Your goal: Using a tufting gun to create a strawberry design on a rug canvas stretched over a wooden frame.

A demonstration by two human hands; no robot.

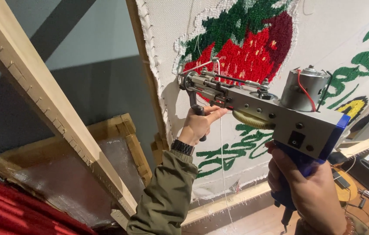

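Observation:
A grey metal tufting gun (262,109) with a blue rear handle and a round motor on top points at a stretched white cloth (319,39). Its needle tip rests at the lower left edge of a tufted red strawberry with green leaves (245,39). My left hand (199,124) grips the gun's black front handle below the nose. My right hand (308,189) is wrapped round the blue rear handle. A thin white yarn (222,165) hangs down from the gun.
The cloth is tacked onto a wooden frame (232,202). A second wooden frame (41,95) with tack strips leans at the left, with a smaller frame (119,148) behind it. Green tufted lettering (232,152) runs across the cloth. Red fabric (10,209) lies at the lower left; tools (367,191) lie at the lower right.

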